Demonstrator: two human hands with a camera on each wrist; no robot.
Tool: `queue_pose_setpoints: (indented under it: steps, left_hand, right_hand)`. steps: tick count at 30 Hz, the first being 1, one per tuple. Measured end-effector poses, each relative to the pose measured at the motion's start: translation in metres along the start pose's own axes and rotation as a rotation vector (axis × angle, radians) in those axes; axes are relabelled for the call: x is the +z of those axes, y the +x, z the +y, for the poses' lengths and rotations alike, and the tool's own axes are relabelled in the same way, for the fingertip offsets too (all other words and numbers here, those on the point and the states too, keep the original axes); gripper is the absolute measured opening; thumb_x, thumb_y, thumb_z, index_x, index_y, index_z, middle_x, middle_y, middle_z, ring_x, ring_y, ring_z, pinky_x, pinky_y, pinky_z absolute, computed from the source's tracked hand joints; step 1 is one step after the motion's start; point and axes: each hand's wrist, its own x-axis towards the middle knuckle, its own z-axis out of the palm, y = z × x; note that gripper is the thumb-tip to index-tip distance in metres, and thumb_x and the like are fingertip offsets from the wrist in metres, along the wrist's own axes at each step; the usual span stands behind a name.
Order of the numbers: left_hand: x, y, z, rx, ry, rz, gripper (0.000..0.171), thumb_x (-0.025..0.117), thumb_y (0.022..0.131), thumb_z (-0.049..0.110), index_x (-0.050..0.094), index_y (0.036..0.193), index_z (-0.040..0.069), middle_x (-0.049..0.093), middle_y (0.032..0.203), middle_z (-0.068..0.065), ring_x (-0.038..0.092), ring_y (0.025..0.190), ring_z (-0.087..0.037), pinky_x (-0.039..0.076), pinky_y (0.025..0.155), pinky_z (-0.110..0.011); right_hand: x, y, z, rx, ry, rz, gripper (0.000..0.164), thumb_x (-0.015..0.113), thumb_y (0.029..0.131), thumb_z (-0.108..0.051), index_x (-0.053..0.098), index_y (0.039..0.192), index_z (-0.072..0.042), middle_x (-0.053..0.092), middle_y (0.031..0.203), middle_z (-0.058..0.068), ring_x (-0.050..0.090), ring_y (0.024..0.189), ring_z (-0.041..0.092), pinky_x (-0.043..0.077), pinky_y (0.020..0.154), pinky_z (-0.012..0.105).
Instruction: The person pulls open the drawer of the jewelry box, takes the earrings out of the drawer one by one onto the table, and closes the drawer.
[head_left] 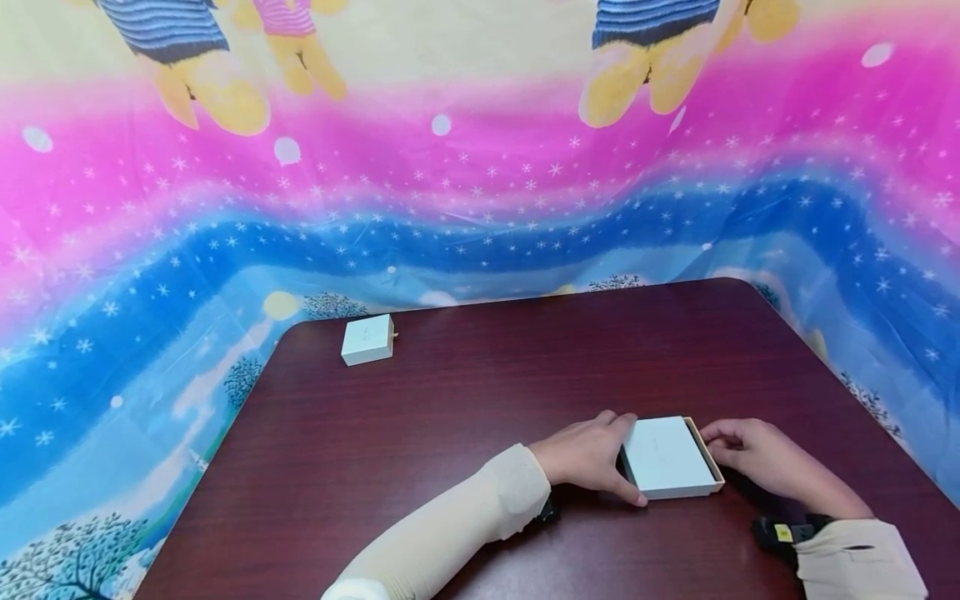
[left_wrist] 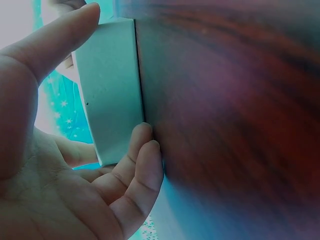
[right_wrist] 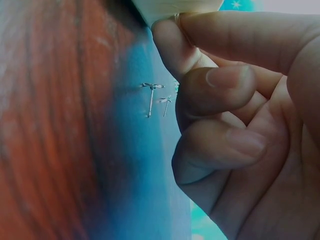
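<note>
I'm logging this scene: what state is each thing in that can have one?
Larger white box: slightly open.
Drawer: slid partly out on the right.
Small white box: looks shut, untouched.
Left hand: grips the larger box's left end.
Right hand: pinches what looks like the drawer's pull tab.

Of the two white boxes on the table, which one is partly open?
The box between the left hand and the right hand: its drawer sticks out. The other box, far left on the table, looks closed.
</note>
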Motion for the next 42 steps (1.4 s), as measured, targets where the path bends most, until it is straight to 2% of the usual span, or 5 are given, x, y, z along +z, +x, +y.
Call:
queue_pose_setpoints:
  steps: [21,30,42]
  left_hand:
    - [0.0018,0.0019,0.0011,-0.001,-0.018,-0.002,0.112,0.079,0.064,0.068,0.03,0.152,0.02,0.047,0.128,0.008,0.05,0.102,-0.001,0.042,0.083,-0.017]
    - [0.0025,0.004,0.0021,0.005,-0.01,0.005,0.113,0.078,0.064,0.069,0.029,0.153,0.019,0.047,0.13,0.007,0.05,0.104,-0.002,0.043,0.083,-0.017]
    - [0.0017,0.0058,0.0055,0.013,-0.016,0.0,0.111,0.077,0.066,0.069,0.029,0.152,0.019,0.047,0.129,0.007,0.05,0.103,-0.001,0.042,0.082,-0.016]
  right_hand:
    - [0.0005,-0.0006,-0.0011,0.003,0.007,-0.015,0.018,0.062,0.094,-0.01,0.07,0.11,-0.007,0.065,0.085,-0.009,0.055,0.075,0.004,0.045,0.066,0.028]
    - [0.0001,-0.0003,-0.001,-0.026,-0.008,0.005,0.016,0.064,0.094,-0.01,0.07,0.108,-0.005,0.064,0.086,-0.007,0.054,0.075,0.004,0.045,0.064,0.028]
    - [-0.0015,-0.0011,-0.0029,-0.011,0.004,-0.001,0.017,0.062,0.094,-0.01,0.07,0.108,-0.007,0.064,0.086,-0.007,0.054,0.074,0.004,0.045,0.065,0.027]
